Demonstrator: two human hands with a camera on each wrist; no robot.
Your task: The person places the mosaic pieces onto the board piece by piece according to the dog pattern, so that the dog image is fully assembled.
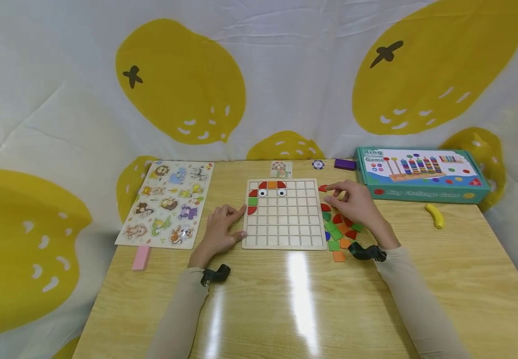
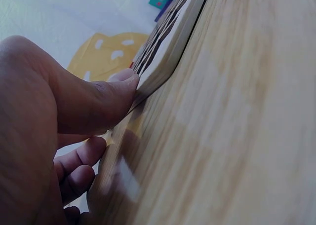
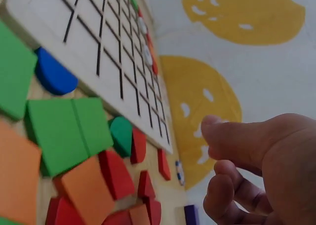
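A wooden grid board (image 1: 286, 219) lies flat, with red quarter-round tiles, a green square tile (image 1: 252, 201), an orange square tile (image 1: 272, 184) and two eye tiles (image 1: 262, 193) in its upper left cells. My left hand (image 1: 221, 230) touches the board's left edge; in the left wrist view its thumb (image 2: 106, 99) rests against the board's corner. Beyond the board's right side, my right hand (image 1: 354, 202) hovers with bent fingers near a red tile (image 1: 323, 188). Nothing shows between those fingers in the right wrist view, where a red tile (image 3: 164, 164) lies on the table.
Loose green tiles (image 1: 334, 245), orange tiles and red ones lie right of the board, with a blue tile (image 3: 57, 72). Behind it are a picture card (image 1: 281, 169), a chip (image 1: 318, 164) and a purple block (image 1: 345, 164). An animal puzzle (image 1: 169, 204), pink block (image 1: 141, 258), game box (image 1: 420, 174) and toy banana (image 1: 435, 216) flank it.
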